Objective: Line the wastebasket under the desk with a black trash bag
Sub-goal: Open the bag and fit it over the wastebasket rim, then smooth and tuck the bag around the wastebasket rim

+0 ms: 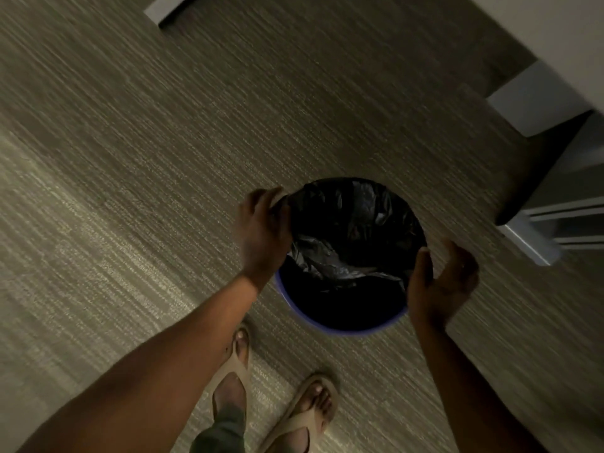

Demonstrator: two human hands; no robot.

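A round wastebasket with a purple-blue rim stands on the carpet in front of my feet. A black trash bag sits inside it, folded over the far and left rim, while the near rim shows bare. My left hand grips the bag's edge at the left rim. At the right rim my right hand curls around the edge, thumb inside; whether it pinches the bag is unclear.
White desk legs and panels stand at the upper right, with a dark shadowed gap beneath. Another white furniture corner shows at the top left. Striped grey carpet spreads to the left. My sandalled feet are just below the basket.
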